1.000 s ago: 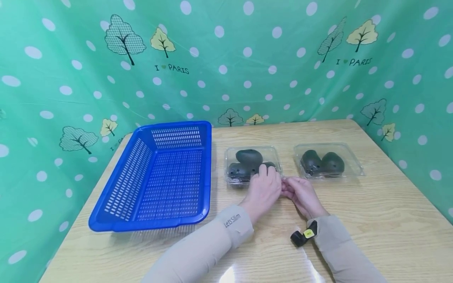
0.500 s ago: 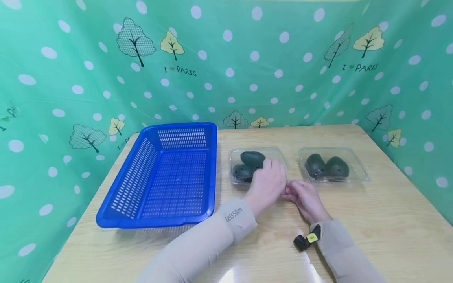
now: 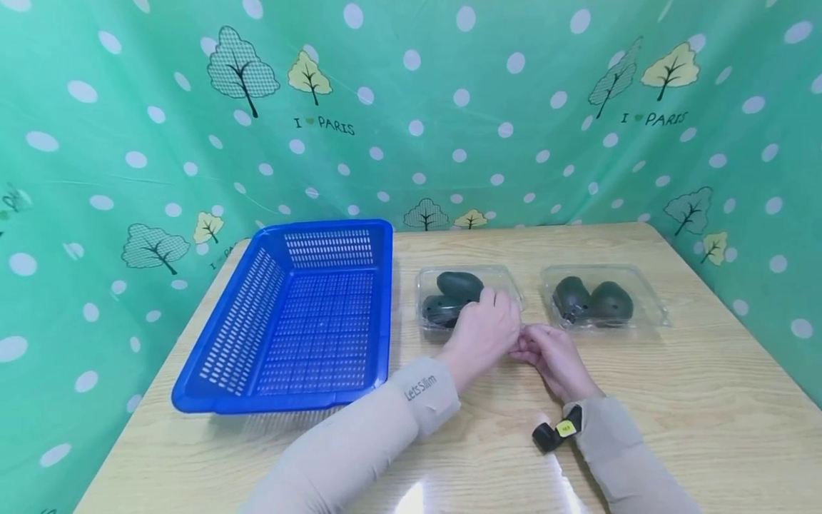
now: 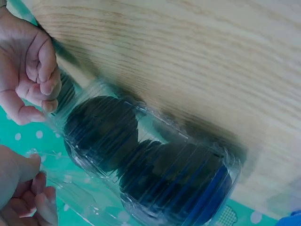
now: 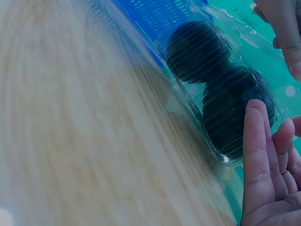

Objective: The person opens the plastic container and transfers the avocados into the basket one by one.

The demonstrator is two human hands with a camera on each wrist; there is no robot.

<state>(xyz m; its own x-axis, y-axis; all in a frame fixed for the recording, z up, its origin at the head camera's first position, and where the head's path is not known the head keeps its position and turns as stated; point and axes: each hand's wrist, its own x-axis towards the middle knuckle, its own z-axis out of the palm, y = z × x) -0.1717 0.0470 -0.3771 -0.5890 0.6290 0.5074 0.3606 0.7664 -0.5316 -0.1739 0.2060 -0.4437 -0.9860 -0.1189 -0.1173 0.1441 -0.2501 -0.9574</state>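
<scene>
A clear plastic clamshell box (image 3: 420, 285) with several dark green avocados (image 3: 459, 285) stands on the wooden table. Both hands meet at its front right corner. My left hand (image 3: 484, 328) pinches the edge of the thin clear lid (image 4: 80, 193), which stands a little apart from the base in the left wrist view. Beside it, my right hand (image 3: 555, 357) pinches the box's corner between thumb and fingers. Its index finger stretches along the box in the right wrist view. In the head view my left hand covers the box's front right part.
To the left stands a large blue plastic basket (image 3: 380, 343) with slotted walls and nothing in it. A second clear box (image 3: 642, 293) with two avocados (image 3: 611, 303) sits at the right. A green dotted curtain (image 3: 411, 143) hangs behind the table.
The head view has shifted slightly. Both hands stay at the same box corner, and the left hand now overlaps more of the avocados in front.
</scene>
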